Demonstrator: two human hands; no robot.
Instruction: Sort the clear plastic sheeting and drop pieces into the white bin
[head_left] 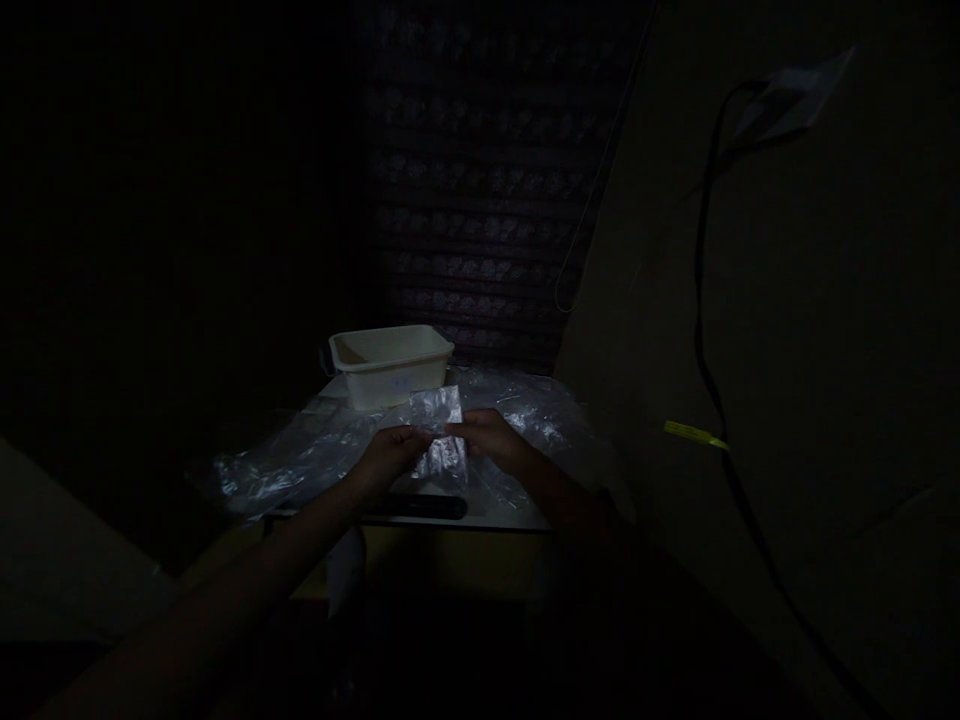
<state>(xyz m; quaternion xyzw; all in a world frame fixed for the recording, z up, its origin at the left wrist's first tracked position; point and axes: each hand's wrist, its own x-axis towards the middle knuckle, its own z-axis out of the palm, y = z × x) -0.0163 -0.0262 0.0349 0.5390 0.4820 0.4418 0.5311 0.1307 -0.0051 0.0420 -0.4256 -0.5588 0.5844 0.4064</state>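
Note:
A small clear plastic bag (442, 455) is held up over the front middle of a white table (502, 513). My left hand (391, 455) pinches its left side, thumb and fingers together. From the right, my right hand (487, 436) grips the same bag near its middle, fingers closed. Larger sheets of crinkled clear plastic (292, 462) lie on the table around both hands and hang over its left side. Just behind the bag stands a white rectangular tub (397, 382). The light is dim, so fine details of the bag are hard to make out.
A long dark object (420, 506) lies along the table's front edge. Behind the table hangs a dark patterned blind (487, 220) with a thin cord. On the right wall, a black cable (701, 300) with a yellow tag (694, 433) runs down from a socket plate.

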